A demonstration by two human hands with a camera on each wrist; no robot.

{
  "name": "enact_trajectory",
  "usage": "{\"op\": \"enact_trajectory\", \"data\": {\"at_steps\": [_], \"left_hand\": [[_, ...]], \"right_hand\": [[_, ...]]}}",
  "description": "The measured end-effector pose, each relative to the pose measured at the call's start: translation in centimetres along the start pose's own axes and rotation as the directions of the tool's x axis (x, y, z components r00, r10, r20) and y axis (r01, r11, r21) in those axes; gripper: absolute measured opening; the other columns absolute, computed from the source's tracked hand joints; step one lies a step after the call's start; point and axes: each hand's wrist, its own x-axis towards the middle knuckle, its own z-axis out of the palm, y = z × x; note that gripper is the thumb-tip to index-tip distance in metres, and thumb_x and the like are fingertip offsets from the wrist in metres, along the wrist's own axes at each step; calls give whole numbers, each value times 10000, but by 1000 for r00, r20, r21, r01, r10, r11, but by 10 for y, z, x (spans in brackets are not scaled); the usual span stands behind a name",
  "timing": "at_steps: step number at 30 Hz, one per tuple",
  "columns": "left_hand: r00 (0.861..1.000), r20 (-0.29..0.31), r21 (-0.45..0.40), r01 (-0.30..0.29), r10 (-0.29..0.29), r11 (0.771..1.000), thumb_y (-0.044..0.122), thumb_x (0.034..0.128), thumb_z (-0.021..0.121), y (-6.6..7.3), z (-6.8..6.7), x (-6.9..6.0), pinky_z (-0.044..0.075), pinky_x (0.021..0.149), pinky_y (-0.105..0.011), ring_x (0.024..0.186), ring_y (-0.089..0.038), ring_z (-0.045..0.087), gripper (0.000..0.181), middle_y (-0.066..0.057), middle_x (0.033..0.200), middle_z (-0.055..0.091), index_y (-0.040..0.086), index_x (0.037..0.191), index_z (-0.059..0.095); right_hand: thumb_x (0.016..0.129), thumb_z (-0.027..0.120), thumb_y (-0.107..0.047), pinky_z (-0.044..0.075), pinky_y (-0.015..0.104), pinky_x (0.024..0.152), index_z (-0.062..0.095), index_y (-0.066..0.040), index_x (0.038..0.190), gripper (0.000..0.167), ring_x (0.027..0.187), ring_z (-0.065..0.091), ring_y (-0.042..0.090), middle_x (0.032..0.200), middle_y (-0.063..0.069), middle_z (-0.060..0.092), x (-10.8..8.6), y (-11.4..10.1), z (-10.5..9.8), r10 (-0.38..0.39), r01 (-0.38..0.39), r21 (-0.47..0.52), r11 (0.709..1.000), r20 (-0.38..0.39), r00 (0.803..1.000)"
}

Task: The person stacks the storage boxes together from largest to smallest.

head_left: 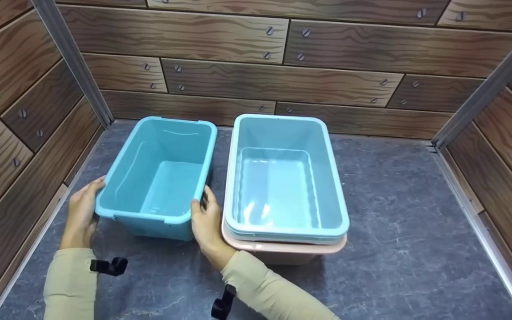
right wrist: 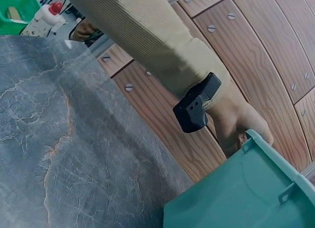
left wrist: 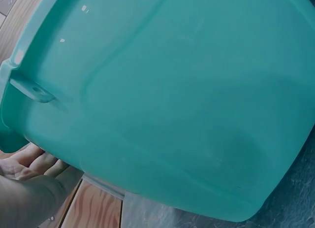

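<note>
A teal plastic bin (head_left: 175,186) stands at the left, tilted slightly, its front wall (left wrist: 197,90) filling the left wrist view. My left hand (head_left: 81,211) grips its front left corner under the rim, and the right wrist view shows the same hand (right wrist: 241,122) from the front. My right hand (head_left: 207,222) holds the right side near the front corner, thumb by the rim, fingers against the wall. To the right, nested light blue bins (head_left: 337,178) sit in a pink bin (head_left: 282,248). My right hand does not show in the right wrist view.
Wood-patterned panels (head_left: 220,82) enclose the dark grey marbled surface (head_left: 398,213) at the back and sides, with metal posts (head_left: 482,84) at the corners. The stack stands close beside my right wrist. Beyond the surface, a green container (right wrist: 19,14) and a red-capped white bottle (right wrist: 51,14) appear.
</note>
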Motion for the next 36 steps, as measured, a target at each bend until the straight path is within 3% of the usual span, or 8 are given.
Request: {"op": "enact_trajectory", "data": {"at_steps": [4,8,11,14,19,24,30,36], "left_hand": [[1000,24,-20,-14,15,1000,280,1008,418,1,0,-1,415,1064,-144,1424,-118,337,544,-62,1611,248,98,1507,301],[999,6,-64,-32,32,997,256,994,465,0,1,-3,480,872,-82,1216,-42,507,548,-16,1508,429,64,1490,328],[999,10,-90,-43,44,995,246,985,489,-1,0,-3,506,835,-78,1065,31,541,554,-15,1398,495,48,1481,340],[999,23,-90,-44,46,995,251,986,487,-1,-1,-4,503,845,-74,1174,-28,528,558,-39,1474,446,53,1485,333],[1000,14,-93,-24,25,995,263,987,493,-1,-1,-7,470,937,-96,1419,-138,358,563,-48,1593,306,76,1491,323],[999,14,-102,-27,29,994,266,979,513,0,-2,-8,456,980,-117,1423,-131,350,577,-21,1564,350,77,1490,322],[999,-6,-160,-33,33,987,239,964,549,2,-5,-12,495,863,-85,1345,-114,414,496,80,1252,580,131,1436,440],[998,-7,-225,-60,60,972,207,943,591,7,-6,-17,516,848,-98,1232,-80,468,224,206,973,631,251,1142,684]], "right_hand": [[944,459,-14,400,477,1138,336,165,1401,506,1372,397,443,1449,348,398,-1,-1,0,-1,1,-1,1000,11,1000],[953,449,-11,388,484,1148,325,157,1410,503,1382,386,438,1456,339,396,-1,-2,-1,8,-8,3,1000,20,1000],[961,442,-9,371,487,1161,315,149,1418,500,1393,377,428,1462,331,393,-1,-2,-1,10,-10,13,1000,27,1000],[966,437,-10,361,487,1168,310,143,1423,498,1400,371,421,1464,327,392,-1,-1,-1,13,-14,21,1000,31,999],[969,440,-22,372,484,1162,309,134,1429,502,1400,371,421,1467,321,392,-3,-4,-3,25,-26,25,999,39,999],[975,436,-27,362,480,1171,302,120,1439,505,1410,362,409,1480,307,384,-5,-9,-3,42,-45,50,998,45,998],[976,424,-14,324,489,1193,291,122,1442,503,1428,331,406,1494,308,362,-6,-12,-2,47,-51,78,996,60,997],[969,425,-3,299,494,1205,299,123,1436,500,1431,321,412,1494,308,362,-9,-19,-3,38,-43,92,995,52,998]]}}
